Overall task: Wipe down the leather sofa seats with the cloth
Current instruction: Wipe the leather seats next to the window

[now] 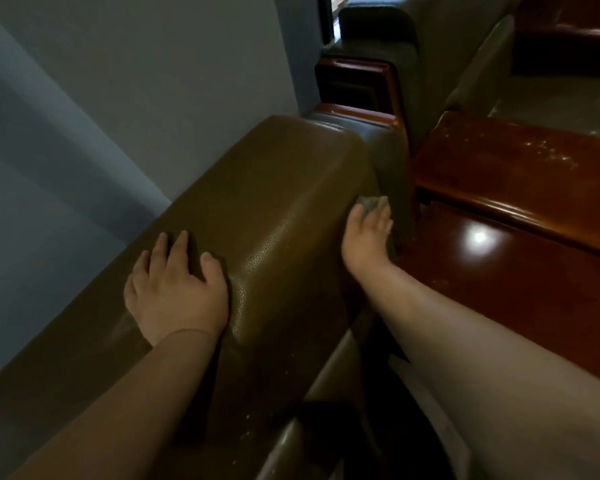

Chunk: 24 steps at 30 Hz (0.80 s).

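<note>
Sofa back, wipe in hand: cloth at the front face, far end.

Left hand: flat, fingers spread on top of the padded sofa back, holding nothing; it seems to brace the person leaning over. Right hand: fingers curled round a small grey cloth, pressing it to the back's front face, near the wooden arm. Polished wooden seat below, glossy; wall behind the sofa back.
</note>
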Each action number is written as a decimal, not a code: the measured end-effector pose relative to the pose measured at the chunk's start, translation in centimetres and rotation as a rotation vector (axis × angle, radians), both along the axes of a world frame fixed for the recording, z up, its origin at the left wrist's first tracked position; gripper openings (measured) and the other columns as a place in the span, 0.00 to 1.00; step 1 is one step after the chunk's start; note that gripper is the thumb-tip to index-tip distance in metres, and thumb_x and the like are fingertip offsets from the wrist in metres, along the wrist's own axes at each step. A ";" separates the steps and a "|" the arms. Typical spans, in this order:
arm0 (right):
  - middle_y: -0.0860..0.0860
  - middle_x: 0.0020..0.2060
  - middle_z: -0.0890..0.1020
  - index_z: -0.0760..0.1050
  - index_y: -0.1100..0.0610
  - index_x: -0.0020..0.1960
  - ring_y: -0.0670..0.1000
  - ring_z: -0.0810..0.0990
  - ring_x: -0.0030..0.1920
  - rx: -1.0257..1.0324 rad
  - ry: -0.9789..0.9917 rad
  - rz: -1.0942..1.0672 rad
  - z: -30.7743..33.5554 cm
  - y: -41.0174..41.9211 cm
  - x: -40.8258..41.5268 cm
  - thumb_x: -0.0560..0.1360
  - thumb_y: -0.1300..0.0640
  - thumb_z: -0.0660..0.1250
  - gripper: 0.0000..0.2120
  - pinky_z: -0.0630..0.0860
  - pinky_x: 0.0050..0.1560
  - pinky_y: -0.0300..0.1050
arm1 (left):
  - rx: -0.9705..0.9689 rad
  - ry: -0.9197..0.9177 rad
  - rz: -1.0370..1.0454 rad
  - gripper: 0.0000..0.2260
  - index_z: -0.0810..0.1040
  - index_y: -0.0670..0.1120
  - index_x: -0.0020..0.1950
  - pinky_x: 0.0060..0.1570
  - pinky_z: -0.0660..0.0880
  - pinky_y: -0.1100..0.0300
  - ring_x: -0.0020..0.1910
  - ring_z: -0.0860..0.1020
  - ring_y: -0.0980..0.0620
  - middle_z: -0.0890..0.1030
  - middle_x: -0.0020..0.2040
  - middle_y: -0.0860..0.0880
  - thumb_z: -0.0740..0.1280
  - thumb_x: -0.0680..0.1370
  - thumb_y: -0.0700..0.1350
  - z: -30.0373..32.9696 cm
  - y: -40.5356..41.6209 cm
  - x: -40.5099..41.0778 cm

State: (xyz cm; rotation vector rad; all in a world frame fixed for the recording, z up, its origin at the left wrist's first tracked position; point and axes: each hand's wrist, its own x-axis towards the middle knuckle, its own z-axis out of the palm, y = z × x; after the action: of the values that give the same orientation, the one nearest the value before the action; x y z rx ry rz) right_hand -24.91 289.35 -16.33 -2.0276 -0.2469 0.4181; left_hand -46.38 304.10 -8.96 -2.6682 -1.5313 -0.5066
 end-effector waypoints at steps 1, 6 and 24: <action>0.53 0.83 0.34 0.33 0.55 0.84 0.53 0.32 0.82 0.032 -0.011 -0.003 0.1 0.4 -0.8 0.86 0.40 0.43 0.35 0.35 0.82 0.52 | -0.001 0.000 -0.011 0.28 0.68 0.58 0.81 0.77 0.62 0.37 0.80 0.64 0.43 0.68 0.81 0.51 0.49 0.82 0.64 -0.1 0.0 0.0; 0.57 0.83 0.34 0.32 0.58 0.83 0.60 0.35 0.83 0.075 -0.403 0.388 -2.7 -0.7 -15.1 0.84 0.35 0.43 0.40 0.46 0.81 0.63 | -0.005 -0.029 -0.028 0.29 0.70 0.57 0.80 0.77 0.61 0.39 0.79 0.65 0.44 0.69 0.81 0.51 0.50 0.82 0.65 -0.3 0.0 0.1; 0.54 0.80 0.28 0.25 0.56 0.80 0.54 0.28 0.81 0.042 -0.235 0.425 -6.4 -2.6 -12.0 0.81 0.37 0.37 0.38 0.39 0.83 0.53 | 0.220 0.481 -0.768 0.33 0.50 0.62 0.85 0.79 0.56 0.35 0.84 0.52 0.40 0.51 0.87 0.49 0.54 0.81 0.64 0.9 -2.9 6.8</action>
State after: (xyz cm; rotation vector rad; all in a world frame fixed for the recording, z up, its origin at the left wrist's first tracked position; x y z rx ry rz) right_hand -36.87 286.77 -22.74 -1.9786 -0.8328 0.4295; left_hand -39.53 301.16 -8.07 -2.8152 -0.2923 -0.0089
